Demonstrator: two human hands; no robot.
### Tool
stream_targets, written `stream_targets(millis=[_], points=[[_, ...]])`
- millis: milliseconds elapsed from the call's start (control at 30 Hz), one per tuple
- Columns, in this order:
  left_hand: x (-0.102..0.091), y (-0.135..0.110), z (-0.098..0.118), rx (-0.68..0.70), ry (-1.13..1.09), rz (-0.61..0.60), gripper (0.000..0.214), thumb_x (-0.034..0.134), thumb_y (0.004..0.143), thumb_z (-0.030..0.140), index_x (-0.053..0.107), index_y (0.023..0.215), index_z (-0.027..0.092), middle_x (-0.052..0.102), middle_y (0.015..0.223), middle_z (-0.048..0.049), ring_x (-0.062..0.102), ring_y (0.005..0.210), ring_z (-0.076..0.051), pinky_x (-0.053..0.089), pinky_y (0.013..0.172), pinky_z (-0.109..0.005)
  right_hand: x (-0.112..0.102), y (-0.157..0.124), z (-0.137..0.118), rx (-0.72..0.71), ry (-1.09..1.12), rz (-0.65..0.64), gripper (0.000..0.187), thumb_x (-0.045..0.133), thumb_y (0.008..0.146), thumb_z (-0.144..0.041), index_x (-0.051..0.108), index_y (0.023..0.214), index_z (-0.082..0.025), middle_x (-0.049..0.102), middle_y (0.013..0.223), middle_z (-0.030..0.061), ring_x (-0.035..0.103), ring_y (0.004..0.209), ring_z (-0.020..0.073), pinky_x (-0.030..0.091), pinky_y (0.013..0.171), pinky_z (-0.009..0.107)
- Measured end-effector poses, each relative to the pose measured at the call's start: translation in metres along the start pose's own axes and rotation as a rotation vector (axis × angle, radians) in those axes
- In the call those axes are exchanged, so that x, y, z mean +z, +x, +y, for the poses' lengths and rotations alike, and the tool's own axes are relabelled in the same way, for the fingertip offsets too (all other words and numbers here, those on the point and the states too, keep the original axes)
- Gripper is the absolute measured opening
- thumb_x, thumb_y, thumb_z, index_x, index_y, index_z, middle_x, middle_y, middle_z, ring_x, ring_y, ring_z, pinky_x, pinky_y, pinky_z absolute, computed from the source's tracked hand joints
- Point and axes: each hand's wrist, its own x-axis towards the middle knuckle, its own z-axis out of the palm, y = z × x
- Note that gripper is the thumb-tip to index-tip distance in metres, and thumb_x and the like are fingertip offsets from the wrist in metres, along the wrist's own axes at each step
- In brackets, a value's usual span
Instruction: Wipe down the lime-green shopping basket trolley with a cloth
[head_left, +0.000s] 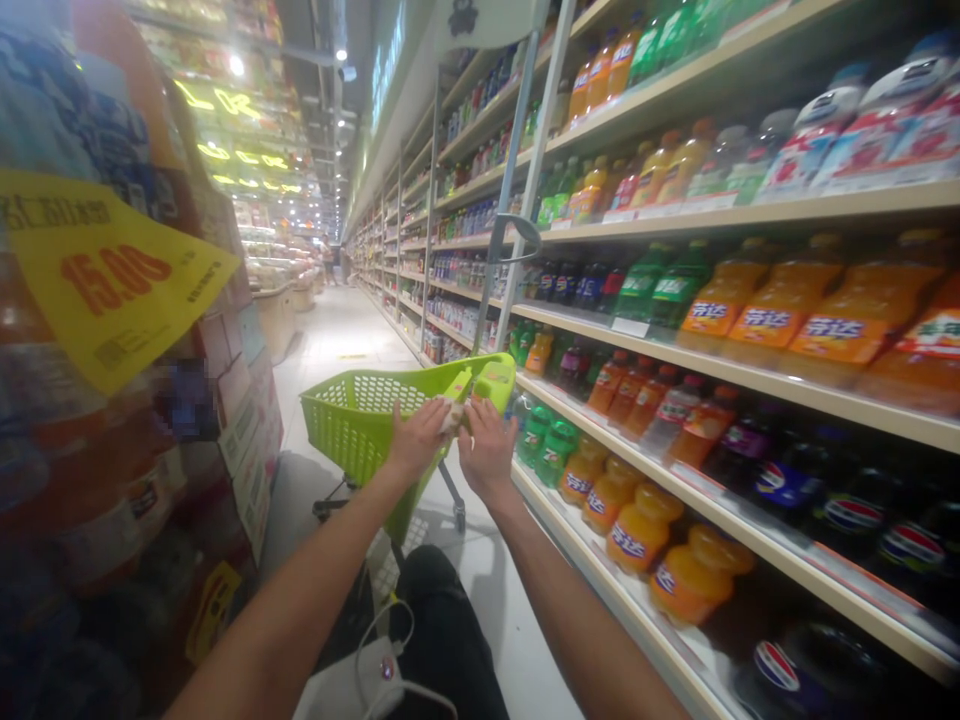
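A lime-green plastic shopping cart with a perforated basket stands tilted in view in front of me. My left hand is closed over its handle area, beside a small whitish patch whose kind I cannot make out. Just to the right, my right hand rests closed on the same handle end, its fingers curled over the edge. The cart's dark legs and casters show below the basket. My forearms cover part of the lower cart.
Shelves of bottled soft drinks run along the right, close to the cart. At left stands stacked drinks with a yellow price sign. A tiled aisle stretches ahead. A white device with a cable is near my legs.
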Motion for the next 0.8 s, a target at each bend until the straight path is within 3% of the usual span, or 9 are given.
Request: stream_targets(millis=[200,367,467,567,667,800], points=[[0.016,-0.001,-0.016,-0.114,0.008,0.002,0.042,0.042,0.085,0.024,0.043,0.127,0.030,0.049,0.132,-0.0066,0.045,0.122,-0.020,0.005,0.106,-0.060,-0.005,0.003,0.028,-0.020,-0.041,-0.032,0.036,0.035,0.086,-0.020,0.054,0.117,-0.019,0.057,0.123,0.0089,0.043,0.121,0.0226,0.007,0.105,0.054],[0.028,0.002,0.000,-0.051,-0.021,0.018,0.039,0.039,0.088,0.029,0.045,0.126,0.027,0.048,0.133,-0.0076,0.043,0.124,-0.021,0.002,0.108,-0.058,-0.004,0.003,0.031,0.011,-0.081,0.009,0.037,0.037,0.085,-0.022,0.055,0.117,-0.016,0.057,0.123,0.0108,0.043,0.121,0.0242,0.009,0.105,0.055],[0.036,0.002,0.005,-0.003,-0.006,0.032,0.039,0.037,0.089,0.031,0.044,0.127,0.027,0.047,0.133,-0.0073,0.042,0.125,-0.021,0.000,0.108,-0.057,0.002,0.004,0.021,-0.041,-0.072,-0.029,0.037,0.039,0.084,-0.022,0.056,0.115,-0.015,0.057,0.122,0.0110,0.041,0.122,0.0249,0.007,0.106,0.054],[0.043,-0.002,-0.008,-0.013,0.011,0.022,0.040,0.038,0.088,0.028,0.043,0.128,0.026,0.047,0.134,-0.0077,0.042,0.124,-0.021,0.001,0.108,-0.058,0.006,0.004,0.017,-0.068,-0.075,-0.100,0.037,0.041,0.082,-0.022,0.056,0.115,-0.015,0.057,0.123,0.0111,0.039,0.124,0.0261,0.004,0.105,0.056],[0.047,-0.010,-0.032,-0.137,0.036,-0.004,0.042,0.039,0.087,0.024,0.043,0.128,0.027,0.047,0.133,-0.0076,0.044,0.123,-0.021,0.002,0.107,-0.059,0.005,0.003,0.025,-0.060,-0.099,-0.144,0.037,0.041,0.081,-0.020,0.056,0.115,-0.016,0.056,0.123,0.0110,0.038,0.124,0.0269,0.001,0.104,0.060],[0.053,-0.018,-0.051,-0.230,0.055,-0.034,0.042,0.040,0.086,0.022,0.044,0.127,0.026,0.046,0.134,-0.0077,0.043,0.124,-0.021,0.003,0.107,-0.060,0.004,0.003,0.036,-0.029,-0.130,-0.129,0.036,0.041,0.081,-0.019,0.056,0.114,-0.015,0.056,0.123,0.0111,0.040,0.123,0.0266,0.001,0.104,0.060]])
